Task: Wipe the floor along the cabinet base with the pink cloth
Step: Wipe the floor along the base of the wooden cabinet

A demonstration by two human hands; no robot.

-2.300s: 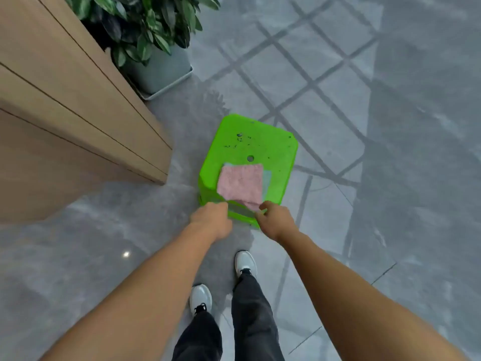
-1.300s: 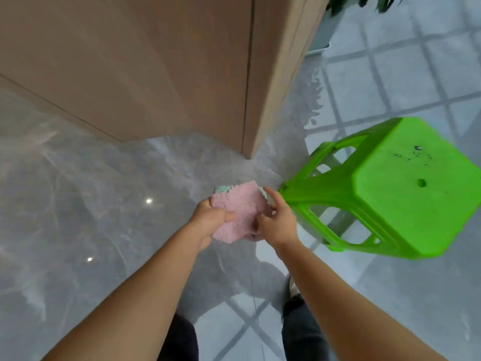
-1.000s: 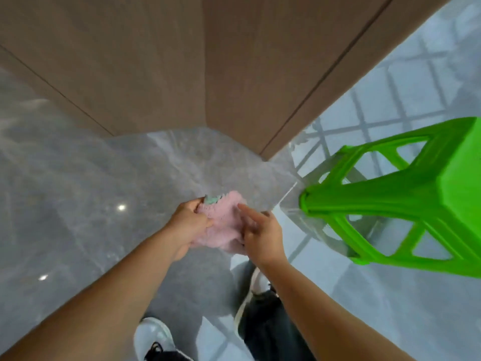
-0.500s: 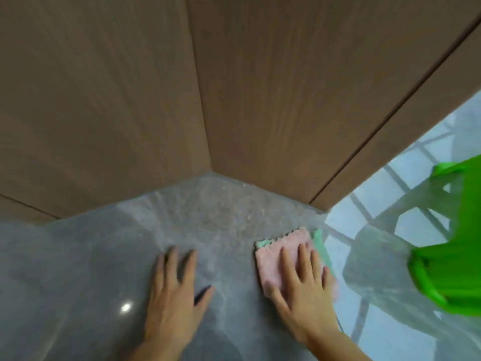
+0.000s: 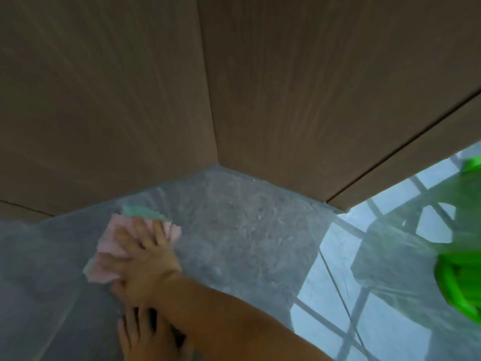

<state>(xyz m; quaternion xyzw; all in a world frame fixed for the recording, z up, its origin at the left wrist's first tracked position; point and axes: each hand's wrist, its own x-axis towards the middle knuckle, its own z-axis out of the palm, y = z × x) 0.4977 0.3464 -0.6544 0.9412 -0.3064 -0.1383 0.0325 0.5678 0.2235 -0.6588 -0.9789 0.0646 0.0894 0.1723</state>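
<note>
Right hand (image 5: 145,259) is flat on the pink cloth (image 5: 117,256), fingers (image 5: 158,235) spread out, pressing it onto the grey floor (image 5: 247,243) in the lower left of the frame, not really gripping it. The cloth sits near the base of the wooden cabinet (image 5: 260,87), with a bit of green edge poking out on top. Left hand (image 5: 153,337) is at the bottom, fingers open on the floor. Green stool (image 5: 463,287) off at the right edge. All kinda blurry.

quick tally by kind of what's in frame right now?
Hands: 2 (right hand, left hand)
Cloths: 1 (pink cloth)
Stools: 1 (green stool)
Cabinets: 1 (wooden cabinet)
Total: 5
</note>
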